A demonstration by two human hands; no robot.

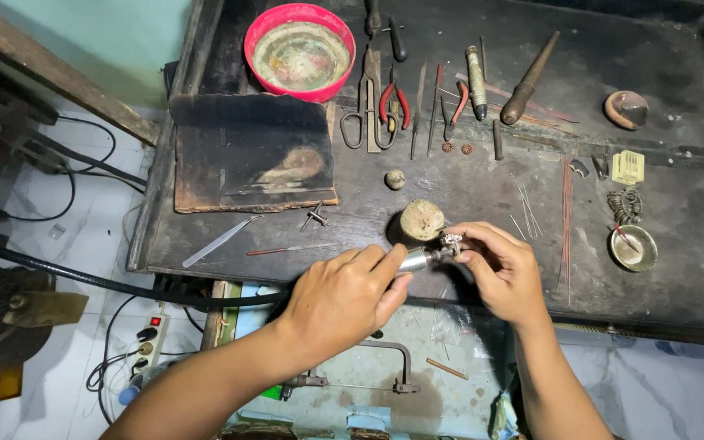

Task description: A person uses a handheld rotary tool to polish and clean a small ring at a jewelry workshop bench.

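My left hand (342, 297) grips a slim silver rotary handpiece (417, 260), its tip pointing right. My right hand (504, 270) pinches a small silver ring-like piece (451, 242) between thumb and fingers, held against the tool's tip. Both hands hover over the front edge of a dark, worn workbench (482, 187). Just behind the tool stands a short round wooden block (420, 220). The far end of the handpiece is hidden inside my left fist.
A red bowl (300, 50) sits at the back. Pliers (393, 104), scissors (363, 116), files and a wooden-handled tool (528, 79) lie in a row. A charred square board (252, 151) lies left, a small metal dish (633, 248) right. A power strip (148, 343) is on the floor.
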